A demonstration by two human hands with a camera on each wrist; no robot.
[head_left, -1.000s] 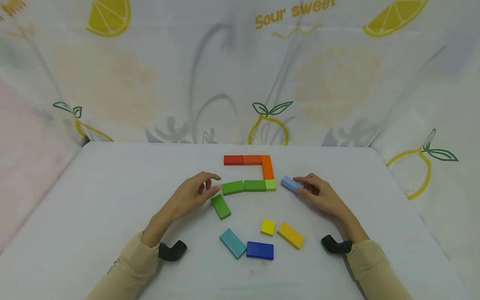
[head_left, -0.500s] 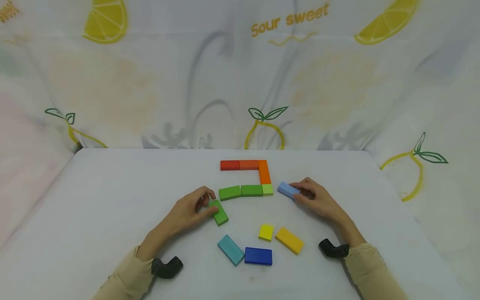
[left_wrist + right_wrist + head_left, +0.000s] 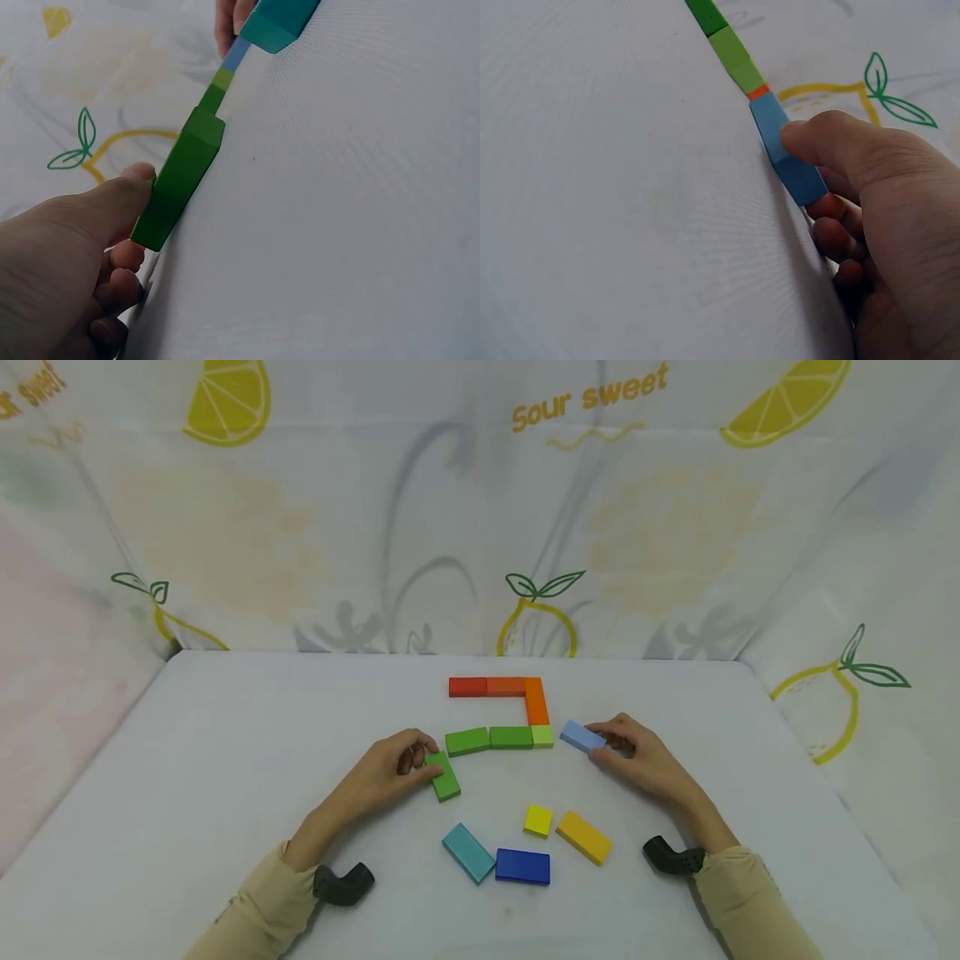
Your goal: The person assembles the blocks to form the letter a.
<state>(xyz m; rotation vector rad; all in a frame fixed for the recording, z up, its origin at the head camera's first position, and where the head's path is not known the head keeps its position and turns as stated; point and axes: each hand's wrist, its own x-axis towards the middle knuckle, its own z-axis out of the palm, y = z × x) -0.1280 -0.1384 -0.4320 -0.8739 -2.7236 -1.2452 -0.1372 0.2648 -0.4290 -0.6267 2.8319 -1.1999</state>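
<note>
The left hand (image 3: 386, 772) pinches the lower green block (image 3: 446, 778) between thumb and fingers; in the left wrist view the thumb lies on one face of that green block (image 3: 180, 180). On the other side, the right hand (image 3: 648, 760) pinches a light blue block (image 3: 581, 737) by its right end, and the right wrist view shows the thumb on the blue block (image 3: 786, 146). Between the hands, two green blocks (image 3: 511, 737) and a light green one (image 3: 542, 737) form a row, joined to an upright orange block (image 3: 536, 702).
A red block (image 3: 467, 687) and an orange-red block (image 3: 506, 686) lie end to end at the back. Nearer the front are a yellow block (image 3: 537, 821), an amber block (image 3: 583, 837), a teal block (image 3: 468, 853) and a dark blue block (image 3: 522, 867). Patterned cloth hangs behind the table.
The left hand has come down from beside the green row and taken hold of the lower green block. The right hand keeps its grip on the light blue block. The head view has shifted slightly.
</note>
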